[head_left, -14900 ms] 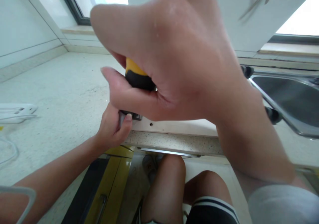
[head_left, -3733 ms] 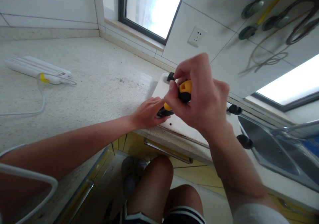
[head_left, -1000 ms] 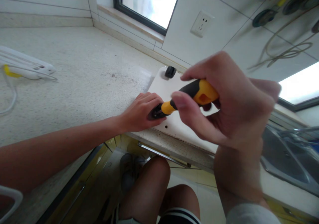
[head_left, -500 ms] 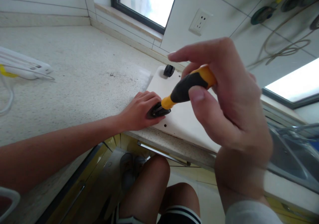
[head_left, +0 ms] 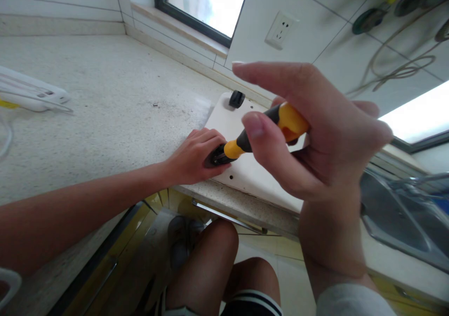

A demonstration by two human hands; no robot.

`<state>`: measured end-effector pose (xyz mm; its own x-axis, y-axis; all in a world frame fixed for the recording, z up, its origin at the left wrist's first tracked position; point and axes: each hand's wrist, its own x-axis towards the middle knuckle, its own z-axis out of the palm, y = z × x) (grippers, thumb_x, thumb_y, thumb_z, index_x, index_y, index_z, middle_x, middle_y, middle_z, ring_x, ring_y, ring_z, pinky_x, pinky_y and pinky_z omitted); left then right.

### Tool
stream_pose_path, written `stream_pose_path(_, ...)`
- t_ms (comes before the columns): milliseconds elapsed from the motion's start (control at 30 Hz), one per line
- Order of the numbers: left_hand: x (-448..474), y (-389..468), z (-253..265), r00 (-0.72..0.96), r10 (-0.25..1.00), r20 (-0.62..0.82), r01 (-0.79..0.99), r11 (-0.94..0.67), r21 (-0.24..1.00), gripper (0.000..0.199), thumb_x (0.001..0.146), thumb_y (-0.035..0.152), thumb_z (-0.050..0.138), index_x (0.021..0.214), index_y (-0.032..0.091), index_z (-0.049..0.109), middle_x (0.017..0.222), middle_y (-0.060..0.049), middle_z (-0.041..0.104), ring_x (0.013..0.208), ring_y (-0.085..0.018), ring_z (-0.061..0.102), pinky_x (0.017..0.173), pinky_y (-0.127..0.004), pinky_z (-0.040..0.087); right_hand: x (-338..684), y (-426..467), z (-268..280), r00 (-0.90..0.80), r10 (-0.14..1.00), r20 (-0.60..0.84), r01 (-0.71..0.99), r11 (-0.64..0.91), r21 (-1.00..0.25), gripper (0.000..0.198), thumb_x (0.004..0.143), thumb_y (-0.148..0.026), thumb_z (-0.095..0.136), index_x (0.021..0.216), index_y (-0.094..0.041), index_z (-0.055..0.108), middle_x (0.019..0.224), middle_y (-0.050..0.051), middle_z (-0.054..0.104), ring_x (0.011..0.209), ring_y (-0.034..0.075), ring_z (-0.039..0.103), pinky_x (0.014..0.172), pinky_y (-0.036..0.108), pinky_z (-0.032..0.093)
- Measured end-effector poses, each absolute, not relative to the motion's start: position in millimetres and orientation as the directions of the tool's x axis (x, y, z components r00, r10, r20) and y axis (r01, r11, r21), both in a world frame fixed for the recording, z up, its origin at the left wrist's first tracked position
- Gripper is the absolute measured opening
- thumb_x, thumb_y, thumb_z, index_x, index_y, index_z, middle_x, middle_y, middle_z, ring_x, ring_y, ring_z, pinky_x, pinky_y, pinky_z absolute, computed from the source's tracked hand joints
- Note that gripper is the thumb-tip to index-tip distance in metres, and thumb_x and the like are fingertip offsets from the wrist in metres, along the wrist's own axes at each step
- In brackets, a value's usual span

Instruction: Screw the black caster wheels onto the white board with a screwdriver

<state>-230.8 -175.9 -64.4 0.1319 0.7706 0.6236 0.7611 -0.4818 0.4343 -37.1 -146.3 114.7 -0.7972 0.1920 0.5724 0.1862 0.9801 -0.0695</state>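
Observation:
A screwdriver [head_left: 242, 142] with a yellow and black handle is gripped in my right hand [head_left: 326, 133], thumb along the handle and index finger stretched out past it. Its front end meets a black fitting [head_left: 214, 157] on a white board [head_left: 252, 178]; the tip itself is hidden. My left hand [head_left: 192, 159] is closed around that fitting and presses it to the board near its front left edge. A similar black fitting [head_left: 237, 99] stands at the board's far corner. Dark screw holes show in the board beside both fittings.
The board lies on a speckled countertop [head_left: 115, 100] with dark crumbs on it. A white power strip [head_left: 31, 91] with cables is at the left. To the right is a metal sink [head_left: 393, 213]. A wall socket [head_left: 281, 29] and a window [head_left: 206, 7] are behind.
My right hand has turned about the screwdriver handle, its thumb shifting left and the wrist rolling. My left hand keeps its hold on the black fitting.

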Motion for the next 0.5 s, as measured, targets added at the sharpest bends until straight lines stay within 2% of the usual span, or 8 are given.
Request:
stream_pose_path(100, -231.3, -176.0, -64.6, 0.137, 0.754, 0.643, 0.753, -0.501, 0.426, 0.033, 0.097, 0.043, 0.075, 0.123, 0.024, 0.068, 0.122, -0.01, 0.075, 0.111, -0.031, 0.067, 0.101, -0.049, 0.051, -28.1, -146.2, 110.9, -0.734, 0.178, 0.656, 0.22, 0.975, -0.018, 0.036, 0.109, -0.05, 0.056, 0.135, -0.031, 0.072, 0.092, 0.002, 0.075, 0.084, 0.021, 0.072, 0.071, 0.036, 0.057)
stream_pose_path(200, -231.7, -175.9, -65.0, 0.143, 0.76, 0.634, 0.748, -0.502, 0.434, 0.034, 0.096, 0.042, 0.076, 0.124, 0.024, 0.068, 0.122, -0.009, 0.074, 0.112, -0.031, 0.066, 0.1, -0.048, 0.051, -24.7, -150.4, 111.4, -0.682, 0.161, 0.713, 0.322, 0.942, 0.096, 0.024, 0.111, -0.043, 0.06, 0.114, -0.027, 0.076, 0.079, -0.001, 0.07, 0.064, 0.014, 0.058, 0.064, 0.032, 0.049)
stream_pose_path(267, -231.9, -175.8, -65.1, 0.146, 0.767, 0.625, 0.748, -0.499, 0.437, 0.034, 0.096, 0.043, 0.076, 0.124, 0.025, 0.068, 0.123, -0.008, 0.074, 0.113, -0.031, 0.066, 0.1, -0.048, 0.051, -25.6, -153.7, 114.5, -0.728, 0.174, 0.663, 0.325, 0.94, 0.109, 0.024, 0.114, -0.042, 0.06, 0.118, -0.025, 0.076, 0.096, 0.0, 0.077, 0.066, 0.011, 0.057, 0.066, 0.03, 0.051)
stream_pose_path(333, -231.9, -175.9, -64.9, 0.146, 0.763, 0.63, 0.755, -0.497, 0.428, 0.032, 0.097, 0.045, 0.074, 0.121, 0.025, 0.068, 0.123, -0.008, 0.074, 0.113, -0.032, 0.066, 0.101, -0.049, 0.051, -27.6, -154.5, 116.7, -0.8, 0.184, 0.571, 0.214, 0.977, -0.015, 0.034, 0.115, -0.033, 0.054, 0.143, -0.02, 0.069, 0.131, 0.006, 0.075, 0.088, 0.013, 0.069, 0.08, 0.031, 0.059)
stream_pose_path(367, -231.9, -176.0, -64.7, 0.144, 0.758, 0.636, 0.759, -0.497, 0.421, 0.03, 0.098, 0.046, 0.072, 0.119, 0.024, 0.068, 0.123, -0.009, 0.074, 0.113, -0.032, 0.066, 0.1, -0.049, 0.051, -28.5, -153.8, 116.8, -0.814, 0.179, 0.553, 0.151, 0.984, -0.096, 0.041, 0.114, -0.027, 0.05, 0.151, -0.017, 0.064, 0.14, 0.008, 0.071, 0.099, 0.015, 0.072, 0.088, 0.032, 0.062)
stream_pose_path(400, -231.8, -176.2, -64.4, 0.143, 0.755, 0.64, 0.763, -0.496, 0.414, 0.029, 0.099, 0.046, 0.071, 0.118, 0.024, 0.068, 0.122, -0.009, 0.074, 0.113, -0.032, 0.066, 0.099, -0.049, 0.051, -29.4, -152.3, 116.1, -0.815, 0.163, 0.556, 0.1, 0.985, -0.142, 0.045, 0.112, -0.02, 0.047, 0.153, -0.013, 0.062, 0.14, 0.01, 0.069, 0.105, 0.017, 0.073, 0.092, 0.034, 0.063)
stream_pose_path(433, -231.7, -176.4, -64.0, 0.142, 0.753, 0.642, 0.767, -0.494, 0.41, 0.029, 0.1, 0.047, 0.07, 0.118, 0.024, 0.067, 0.122, -0.009, 0.074, 0.113, -0.032, 0.066, 0.099, -0.049, 0.051, -30.1, -150.4, 115.1, -0.804, 0.137, 0.579, 0.071, 0.988, -0.136, 0.045, 0.109, -0.016, 0.046, 0.15, -0.01, 0.063, 0.133, 0.01, 0.07, 0.105, 0.018, 0.073, 0.092, 0.035, 0.063)
stream_pose_path(500, -231.4, -176.8, -63.3, 0.141, 0.761, 0.634, 0.768, -0.488, 0.415, 0.029, 0.1, 0.046, 0.07, 0.118, 0.025, 0.067, 0.123, -0.008, 0.075, 0.114, -0.031, 0.066, 0.099, -0.048, 0.051, -31.1, -147.0, 113.3, -0.764, 0.072, 0.642, 0.104, 0.994, 0.013, 0.031, 0.109, -0.018, 0.05, 0.132, -0.013, 0.07, 0.111, 0.007, 0.073, 0.089, 0.016, 0.071, 0.082, 0.034, 0.062)
